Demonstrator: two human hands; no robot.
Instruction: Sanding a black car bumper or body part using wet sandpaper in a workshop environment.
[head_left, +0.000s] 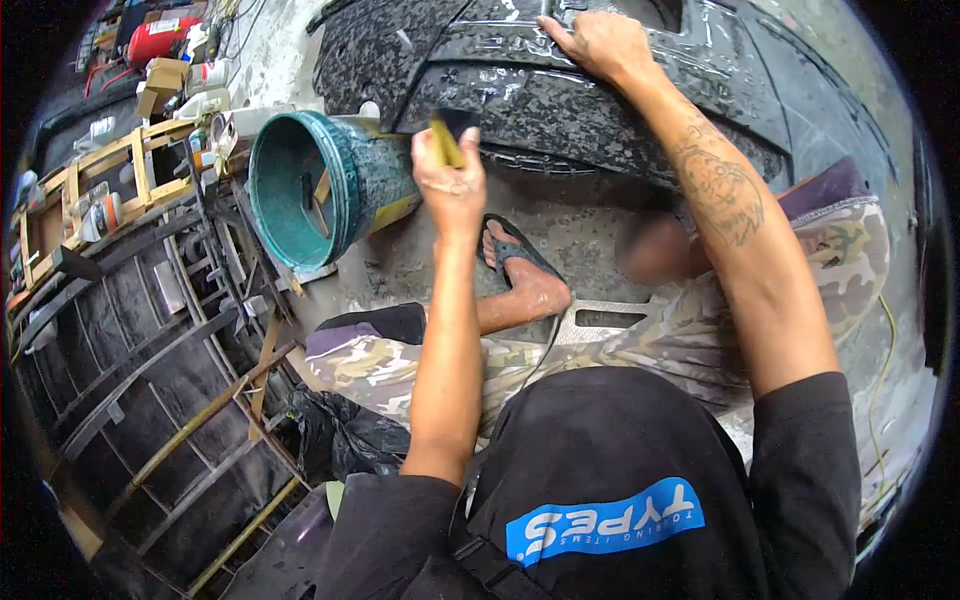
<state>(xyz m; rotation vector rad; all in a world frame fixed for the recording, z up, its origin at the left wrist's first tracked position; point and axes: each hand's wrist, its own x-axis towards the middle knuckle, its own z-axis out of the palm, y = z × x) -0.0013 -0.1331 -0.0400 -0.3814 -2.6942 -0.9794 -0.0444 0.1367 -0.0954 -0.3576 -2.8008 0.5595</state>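
My left hand point(449, 180) is closed around a dark-and-yellow flat pad point(452, 130), held just right of a teal plastic bucket and by the lower edge of a black panel. The large black panel point(470, 85) has a mottled, wet, glossy surface with ridges and an opening at the top. My right hand point(595, 45) rests on the upper part of this panel beside the opening, thumb stretched out to the left and fingers slightly bent. Inside the tilted bucket point(358, 150) lie some small objects that I cannot make out.
At left stand a wooden frame point(140, 165) with containers, a red tank point(160, 40) and a dark metal rack point(130, 390). A black plastic bag point(345, 440) lies by my left leg. My sandalled foot point(515, 260) is below the panel; a yellow cord point(868, 400) runs at right.
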